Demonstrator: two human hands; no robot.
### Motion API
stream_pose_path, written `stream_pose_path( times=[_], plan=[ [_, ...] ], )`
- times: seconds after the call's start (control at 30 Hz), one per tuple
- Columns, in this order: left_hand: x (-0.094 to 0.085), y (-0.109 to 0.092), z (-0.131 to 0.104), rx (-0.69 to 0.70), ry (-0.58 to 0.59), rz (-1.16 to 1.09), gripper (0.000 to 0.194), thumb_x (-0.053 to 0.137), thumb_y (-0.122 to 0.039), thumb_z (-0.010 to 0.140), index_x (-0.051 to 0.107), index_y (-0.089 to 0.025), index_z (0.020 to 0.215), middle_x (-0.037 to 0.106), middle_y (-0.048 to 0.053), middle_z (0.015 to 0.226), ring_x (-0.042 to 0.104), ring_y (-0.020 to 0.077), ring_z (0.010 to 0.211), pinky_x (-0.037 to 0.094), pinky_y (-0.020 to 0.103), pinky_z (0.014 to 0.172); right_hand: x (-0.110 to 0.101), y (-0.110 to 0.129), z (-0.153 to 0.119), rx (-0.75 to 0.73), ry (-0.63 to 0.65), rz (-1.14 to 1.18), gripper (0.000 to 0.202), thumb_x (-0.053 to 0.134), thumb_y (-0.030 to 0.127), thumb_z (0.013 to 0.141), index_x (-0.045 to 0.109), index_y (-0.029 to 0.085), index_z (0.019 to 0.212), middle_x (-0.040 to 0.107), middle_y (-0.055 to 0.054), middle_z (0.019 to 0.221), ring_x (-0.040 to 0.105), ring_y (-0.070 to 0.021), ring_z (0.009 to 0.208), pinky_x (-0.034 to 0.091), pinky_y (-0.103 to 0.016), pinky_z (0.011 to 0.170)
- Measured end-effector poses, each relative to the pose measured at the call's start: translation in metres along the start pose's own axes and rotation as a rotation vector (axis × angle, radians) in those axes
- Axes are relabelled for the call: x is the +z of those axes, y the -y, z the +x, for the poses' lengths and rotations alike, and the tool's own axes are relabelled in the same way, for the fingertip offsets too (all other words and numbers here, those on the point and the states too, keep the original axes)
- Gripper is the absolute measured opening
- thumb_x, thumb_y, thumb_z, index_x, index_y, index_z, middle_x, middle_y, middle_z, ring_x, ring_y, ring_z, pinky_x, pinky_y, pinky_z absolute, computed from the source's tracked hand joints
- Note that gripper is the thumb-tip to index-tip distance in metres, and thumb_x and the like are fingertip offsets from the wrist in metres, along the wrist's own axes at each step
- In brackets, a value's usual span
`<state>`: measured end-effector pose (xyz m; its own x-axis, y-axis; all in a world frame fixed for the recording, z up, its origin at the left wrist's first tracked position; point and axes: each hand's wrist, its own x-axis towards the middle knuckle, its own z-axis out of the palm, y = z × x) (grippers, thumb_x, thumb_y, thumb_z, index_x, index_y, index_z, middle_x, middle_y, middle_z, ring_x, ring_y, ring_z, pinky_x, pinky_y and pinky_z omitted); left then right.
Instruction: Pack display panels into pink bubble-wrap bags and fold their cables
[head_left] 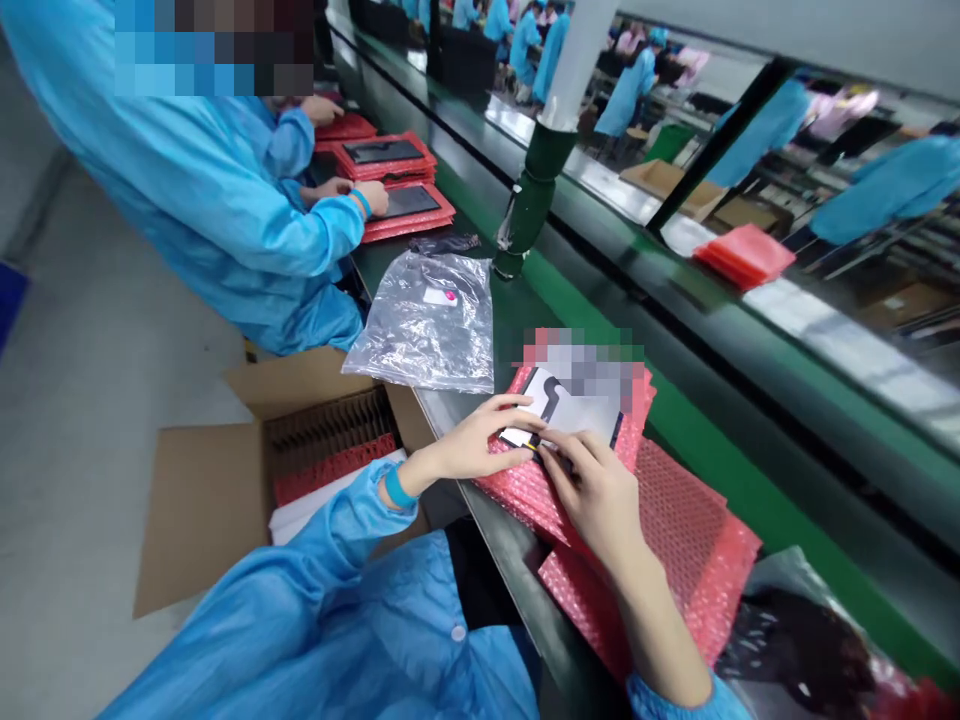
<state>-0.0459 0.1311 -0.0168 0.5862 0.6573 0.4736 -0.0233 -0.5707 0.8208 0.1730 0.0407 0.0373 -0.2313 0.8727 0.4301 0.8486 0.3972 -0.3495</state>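
Observation:
A flat panel [583,412] with a pale, mirror-like face lies on a stack of red bubble-wrap bags [525,495]. A black ribbon cable [553,396] curves across its face, and part of the panel is pixelated. My left hand [491,437] rests at the panel's near left edge, fingers stretched out and thumb apart. From the right, my right hand [596,490] reaches the same edge, its fingertips pinched together near a small yellow strip [532,447]. What those fingertips hold, if anything, is hidden.
A clear plastic bag [431,320] lies on the green bench to the left. Below it stands an open carton [206,500] with cardboard dividers. Another bag with dark contents [799,640] is at right. A co-worker's hand [371,198] touches a similar panel. A green-wrapped post [529,195] rises behind.

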Motion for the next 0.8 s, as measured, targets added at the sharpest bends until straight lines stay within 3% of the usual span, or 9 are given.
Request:
stream_pose_path(
  times=[0.07,0.2,0.37,0.53,0.67,0.77,0.8],
  plan=[
    [0.001,0.004,-0.002,-0.003,0.000,-0.023,0.037,0.077,-0.030,0.102,0.075,-0.027,0.139,0.072,0.011,0.143,0.052,0.0320,0.158,0.048,0.052,0.132,0.002,0.000,-0.008,-0.121,0.016,-0.035,0.034,0.044,0.036,0.127,0.072,0.021,0.139,0.067,-0.007,0.115,0.065,-0.0218,0.092,0.048,-0.033,0.075],
    [-0.002,0.006,-0.006,-0.018,0.024,-0.022,0.036,0.075,-0.034,0.105,0.074,-0.028,0.140,0.074,0.011,0.139,0.050,0.0317,0.159,0.050,0.054,0.131,0.003,0.002,-0.012,-0.203,0.043,-0.154,0.032,0.048,0.025,0.123,0.076,0.018,0.137,0.065,-0.010,0.115,0.058,-0.0265,0.091,0.044,-0.038,0.075],
    [-0.008,0.004,-0.009,-0.012,0.043,0.082,0.036,0.075,-0.033,0.106,0.072,-0.028,0.141,0.077,0.010,0.137,0.049,0.0313,0.160,0.043,0.060,0.134,0.004,0.010,-0.011,-0.165,0.087,-0.299,0.023,0.070,0.022,0.113,0.077,0.018,0.135,0.062,-0.010,0.110,0.051,-0.0303,0.092,0.040,-0.042,0.076],
    [-0.009,0.002,-0.013,-0.048,0.031,0.130,0.037,0.075,-0.036,0.106,0.070,-0.029,0.141,0.077,0.009,0.137,0.045,0.0313,0.163,0.039,0.061,0.137,0.014,0.009,-0.008,-0.111,0.093,-0.304,0.028,0.071,0.028,0.114,0.074,0.022,0.141,0.062,-0.011,0.116,0.052,-0.0312,0.100,0.040,-0.041,0.077],
    [-0.007,-0.003,-0.017,-0.109,0.030,0.177,0.036,0.073,-0.039,0.107,0.069,-0.029,0.142,0.075,0.009,0.140,0.042,0.0296,0.166,0.038,0.059,0.138,-0.002,0.012,-0.013,-0.030,0.092,-0.147,0.023,0.065,0.028,0.115,0.074,0.018,0.133,0.064,-0.013,0.120,0.058,-0.0330,0.109,0.049,-0.042,0.088],
    [-0.005,-0.002,-0.019,-0.125,0.019,0.161,0.036,0.072,-0.038,0.108,0.067,-0.030,0.143,0.075,0.008,0.140,0.039,0.0288,0.167,0.038,0.060,0.138,-0.031,0.026,-0.040,0.047,0.125,0.236,0.028,0.053,0.039,0.120,0.075,0.022,0.125,0.069,-0.009,0.116,0.066,-0.0294,0.100,0.056,-0.042,0.087],
    [-0.005,-0.001,-0.020,-0.123,0.011,0.154,0.037,0.072,-0.038,0.108,0.066,-0.030,0.143,0.076,0.008,0.139,0.038,0.0290,0.168,0.037,0.060,0.138,-0.039,0.032,-0.052,0.135,0.119,0.341,0.033,0.051,0.047,0.121,0.076,0.025,0.121,0.069,-0.007,0.111,0.068,-0.0285,0.095,0.058,-0.040,0.083]
  ],
)
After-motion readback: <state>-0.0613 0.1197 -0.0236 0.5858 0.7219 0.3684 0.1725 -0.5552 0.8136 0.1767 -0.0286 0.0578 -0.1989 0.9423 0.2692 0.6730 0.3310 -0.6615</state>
